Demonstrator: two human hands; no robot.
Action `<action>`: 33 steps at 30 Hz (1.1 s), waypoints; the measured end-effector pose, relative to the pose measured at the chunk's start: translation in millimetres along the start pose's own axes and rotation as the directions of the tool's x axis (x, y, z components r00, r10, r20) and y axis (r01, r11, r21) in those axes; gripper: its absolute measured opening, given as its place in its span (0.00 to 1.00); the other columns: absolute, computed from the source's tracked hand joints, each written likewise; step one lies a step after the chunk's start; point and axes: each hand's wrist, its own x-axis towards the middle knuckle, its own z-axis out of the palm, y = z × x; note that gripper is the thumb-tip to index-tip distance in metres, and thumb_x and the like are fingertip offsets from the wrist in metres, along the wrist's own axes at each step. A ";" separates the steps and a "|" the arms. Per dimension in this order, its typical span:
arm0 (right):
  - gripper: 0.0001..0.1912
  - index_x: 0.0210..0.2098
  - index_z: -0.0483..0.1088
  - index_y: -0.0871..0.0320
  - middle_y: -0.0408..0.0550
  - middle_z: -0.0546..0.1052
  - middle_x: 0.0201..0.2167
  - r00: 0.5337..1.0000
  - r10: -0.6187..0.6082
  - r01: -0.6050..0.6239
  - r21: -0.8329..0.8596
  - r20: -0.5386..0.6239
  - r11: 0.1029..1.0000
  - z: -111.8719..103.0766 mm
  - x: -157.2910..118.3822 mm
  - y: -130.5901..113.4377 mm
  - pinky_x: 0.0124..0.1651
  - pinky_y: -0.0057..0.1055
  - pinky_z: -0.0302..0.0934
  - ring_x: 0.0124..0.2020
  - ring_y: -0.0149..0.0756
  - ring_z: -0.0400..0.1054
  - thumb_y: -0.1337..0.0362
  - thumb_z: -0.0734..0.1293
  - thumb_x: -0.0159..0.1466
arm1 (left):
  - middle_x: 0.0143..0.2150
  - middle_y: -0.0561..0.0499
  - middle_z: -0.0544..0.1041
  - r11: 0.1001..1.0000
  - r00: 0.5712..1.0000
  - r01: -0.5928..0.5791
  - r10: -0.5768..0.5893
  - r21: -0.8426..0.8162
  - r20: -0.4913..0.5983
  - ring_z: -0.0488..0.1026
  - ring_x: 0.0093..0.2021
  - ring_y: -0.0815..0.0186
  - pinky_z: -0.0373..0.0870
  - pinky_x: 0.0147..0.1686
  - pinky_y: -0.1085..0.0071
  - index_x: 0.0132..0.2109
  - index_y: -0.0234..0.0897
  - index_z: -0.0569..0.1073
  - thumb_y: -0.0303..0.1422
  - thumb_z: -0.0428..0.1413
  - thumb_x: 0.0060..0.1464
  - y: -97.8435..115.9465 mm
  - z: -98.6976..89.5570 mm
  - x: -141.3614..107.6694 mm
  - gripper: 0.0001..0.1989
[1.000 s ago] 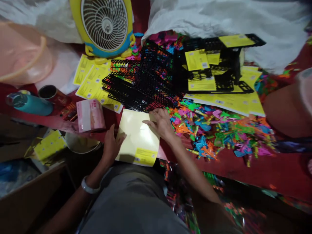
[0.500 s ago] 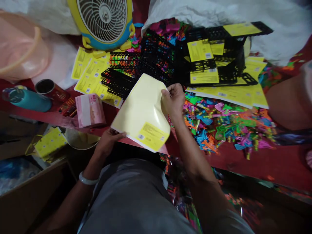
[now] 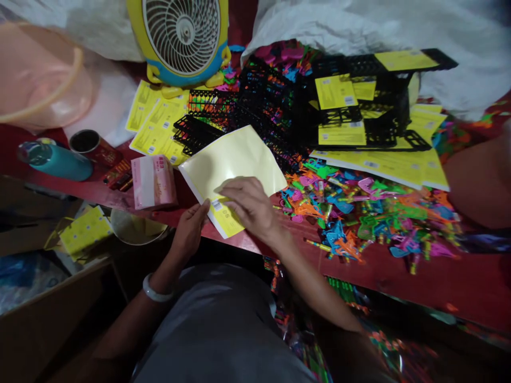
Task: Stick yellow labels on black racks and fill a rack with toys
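- Sheet (image 3: pixel 243 157): pale cream, glossy, slightly bowed; yellow printed label (image 3: pixel 224 218) remained at its near corner.
- Sheet location: above front edge of red table (image 3: pixel 419 282), beside black racks (image 3: pixel 263 101).
- Left hand (image 3: pixel 189 229) pinched sheet's left edge, thumb on top, beside label.
- Right hand (image 3: pixel 253 207) lay over sheet and label, fingers bent; whether they pinched anything could not be told.

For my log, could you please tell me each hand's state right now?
Left hand: closed on the pale sheet.
Right hand: over the yellow label, fingers bent; grip cannot be told.
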 end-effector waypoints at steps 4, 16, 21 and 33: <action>0.15 0.54 0.75 0.55 0.54 0.78 0.48 0.990 -0.102 0.115 -0.138 0.100 0.984 24.2 1.5 -1.1 0.54 0.43 0.62 0.51 0.43 0.70 0.57 0.62 0.75 | 0.30 0.52 0.79 0.993 0.994 -0.100 0.102 0.061 -0.030 0.75 0.36 0.65 0.73 0.38 0.73 0.31 0.36 0.77 0.38 0.66 0.54 21.0 5.5 -7.7 0.11; 0.13 0.48 0.74 0.53 0.50 0.75 0.46 0.957 -0.152 0.217 -0.261 0.246 0.941 30.5 25.2 -1.5 0.53 0.40 0.55 0.50 0.41 0.63 0.66 0.58 0.76 | 0.40 0.46 0.82 0.786 0.969 -0.208 0.246 0.582 0.014 0.75 0.48 0.58 0.71 0.52 0.67 0.38 0.38 0.80 0.49 0.55 0.63 27.9 -17.1 -5.1 0.20; 0.10 0.45 0.72 0.56 0.51 0.74 0.42 0.965 -0.230 0.250 -0.177 0.127 0.952 31.3 15.8 -0.1 0.52 0.40 0.56 0.47 0.42 0.64 0.66 0.58 0.75 | 0.34 0.47 0.78 0.767 0.967 -0.209 0.254 0.607 0.011 0.73 0.40 0.60 0.73 0.42 0.67 0.31 0.39 0.76 0.49 0.53 0.61 34.0 -5.9 -9.2 0.20; 0.07 0.37 0.68 0.55 0.48 0.72 0.39 0.986 -0.106 0.113 -0.050 0.129 0.992 23.7 24.0 -15.1 0.48 0.39 0.56 0.43 0.42 0.65 0.72 0.61 0.69 | 0.30 0.50 0.75 0.828 0.978 -0.204 0.188 0.522 0.084 0.70 0.37 0.63 0.69 0.39 0.69 0.29 0.37 0.74 0.51 0.53 0.60 46.5 0.5 -12.4 0.23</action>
